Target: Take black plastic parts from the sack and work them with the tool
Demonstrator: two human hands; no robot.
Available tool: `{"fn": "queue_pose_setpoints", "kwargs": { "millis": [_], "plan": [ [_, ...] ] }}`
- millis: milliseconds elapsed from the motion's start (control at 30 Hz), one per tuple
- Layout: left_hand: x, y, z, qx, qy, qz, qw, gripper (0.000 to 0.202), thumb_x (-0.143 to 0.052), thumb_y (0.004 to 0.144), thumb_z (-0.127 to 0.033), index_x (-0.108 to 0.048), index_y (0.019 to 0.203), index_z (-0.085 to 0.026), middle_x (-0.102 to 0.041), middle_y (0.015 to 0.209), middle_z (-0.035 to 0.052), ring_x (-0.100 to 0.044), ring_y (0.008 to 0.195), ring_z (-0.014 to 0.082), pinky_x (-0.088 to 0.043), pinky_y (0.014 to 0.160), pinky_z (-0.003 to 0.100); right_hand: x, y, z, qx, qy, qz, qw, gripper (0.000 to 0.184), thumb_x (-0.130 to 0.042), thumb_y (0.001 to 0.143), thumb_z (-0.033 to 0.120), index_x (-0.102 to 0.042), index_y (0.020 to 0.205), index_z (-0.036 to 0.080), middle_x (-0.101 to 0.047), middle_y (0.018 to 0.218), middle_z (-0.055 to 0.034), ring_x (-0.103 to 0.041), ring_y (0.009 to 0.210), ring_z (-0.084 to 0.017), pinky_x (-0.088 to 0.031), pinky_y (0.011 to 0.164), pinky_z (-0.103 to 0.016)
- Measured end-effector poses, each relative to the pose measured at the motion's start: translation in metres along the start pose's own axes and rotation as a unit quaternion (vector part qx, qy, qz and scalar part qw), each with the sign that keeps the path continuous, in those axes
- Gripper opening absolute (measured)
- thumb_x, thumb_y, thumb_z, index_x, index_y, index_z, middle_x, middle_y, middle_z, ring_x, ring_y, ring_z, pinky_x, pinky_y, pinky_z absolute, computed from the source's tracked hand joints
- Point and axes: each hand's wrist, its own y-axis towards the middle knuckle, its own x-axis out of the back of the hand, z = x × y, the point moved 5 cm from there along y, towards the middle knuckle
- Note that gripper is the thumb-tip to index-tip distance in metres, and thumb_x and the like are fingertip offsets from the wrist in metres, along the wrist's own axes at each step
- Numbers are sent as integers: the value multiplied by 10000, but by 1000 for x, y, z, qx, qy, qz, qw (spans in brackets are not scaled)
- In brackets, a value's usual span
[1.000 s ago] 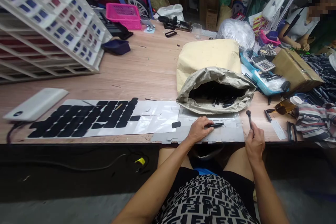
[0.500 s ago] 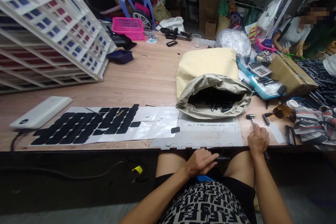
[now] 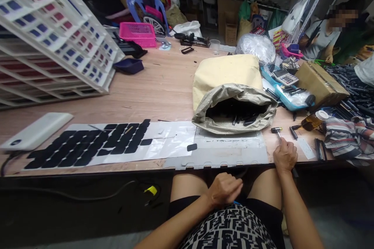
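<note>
At the table's front edge, my right hand [image 3: 285, 158] is closed around the handle of a small hammer [image 3: 276, 129], whose head rests on the table. My left hand [image 3: 226, 188] is held over my lap, just below the table edge, with its fingers curled closed. Whatever it may hold is hidden or too blurred to name. A cloth-like sack [image 3: 228, 70] lies in front of me, its mouth gaping towards me with several slim black pieces [image 3: 248, 118] inside. One black rounded sticker-like piece [image 3: 192, 147] lies left of the sack's mouth.
Rows of black rounded pieces [image 3: 78, 148] cover a white sheet [image 3: 166, 140] at left, beside a white device [image 3: 37, 130]. A large white crate [image 3: 96, 58] stands behind. To the right are a brown bottle [image 3: 312, 122], a calculator [image 3: 285, 77], and a cardboard box [image 3: 321, 85]. Another person sits at far right.
The whole view has shifted slightly. My left hand's fingers look more curled, and the dark piece near its fingertips no longer shows clearly. My right hand stays on the hammer.
</note>
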Motion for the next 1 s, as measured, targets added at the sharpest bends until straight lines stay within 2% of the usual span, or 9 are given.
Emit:
{"fn": "queue_pose_setpoints", "kwargs": {
  "millis": [100, 167, 233, 333, 433, 600, 733, 867, 1000],
  "plan": [
    [36, 43, -8, -55, 1, -84, 995, 251, -506, 945, -307, -731, 875, -222, -575, 585, 30, -535, 563, 162, -454, 609, 315, -1, 0, 0, -2, 0, 3, 1000, 347, -518, 889, 187, -674, 1197, 224, -568, 946, -78, -442, 832, -201, -264, 667, -333],
    [64, 90, 16, 26, -15, -170, 985, 267, -475, 967, -274, -724, 914, -196, -635, 705, 55, -581, 686, 175, -486, 699, 323, -2, 0, 0, -4, 0, 3, 1000, 349, -517, 890, 189, -670, 1201, 230, -567, 952, -78, -441, 835, -202, -267, 667, -334],
    [82, 138, 45, 106, -19, -201, 974, 248, -474, 968, -235, -716, 987, -188, -680, 876, 72, -607, 822, 183, -499, 779, 322, -1, 0, 1, -4, 1, 3, 1000, 354, -515, 888, 187, -667, 1205, 230, -563, 958, -79, -440, 835, -202, -274, 667, -332],
    [83, 196, 77, 175, 19, -121, 977, 143, -616, 889, -219, -732, 970, -197, -699, 969, 76, -610, 948, 219, -491, 851, 331, 0, 0, 1, -6, 4, 7, 1000, 357, -515, 879, 181, -670, 1199, 220, -550, 950, -83, -438, 839, -205, -286, 665, -324],
    [67, 220, 92, 227, 17, -17, 973, 145, -704, 822, -249, -742, 958, -212, -715, 967, 77, -632, 941, 239, -489, 793, 324, 0, 0, 2, -8, 8, 7, 1000, 355, -505, 885, 182, -672, 1196, 221, -551, 951, -81, -441, 843, -208, -294, 666, -321],
    [55, 225, 94, 258, 7, 1, 966, 201, -714, 758, -180, -745, 953, -214, -722, 901, 67, -649, 835, 220, -479, 716, 297, 1, 0, 2, -6, 3, 10, 1000, 355, -512, 881, 188, -673, 1196, 218, -549, 939, -77, -447, 834, -205, -299, 668, -320],
    [74, 215, 86, 228, 18, -39, 973, 164, -692, 773, -177, -754, 923, -201, -706, 913, 75, -626, 913, 231, -484, 797, 311, 1, 0, 2, -7, 1, 9, 1000, 354, -500, 889, 189, -670, 1197, 220, -548, 938, -75, -448, 835, -206, -294, 672, -322],
    [106, 170, 68, 141, 2, -148, 979, 128, -672, 821, -223, -735, 928, -193, -671, 887, 56, -579, 877, 214, -477, 832, 339, -1, -1, 1, -11, 10, 18, 1000, 356, -496, 901, 204, -662, 1216, 222, -542, 953, -78, -447, 855, -212, -290, 684, -317],
    [94, 109, 61, 73, -74, -95, 990, 106, -674, 834, -217, -710, 933, -207, -651, 872, 27, -564, 876, 195, -471, 808, 324, -2, -1, 1, -13, 12, 20, 1000, 363, -503, 897, 204, -661, 1223, 227, -541, 953, -78, -449, 856, -215, -296, 687, -316]
  ]
}}
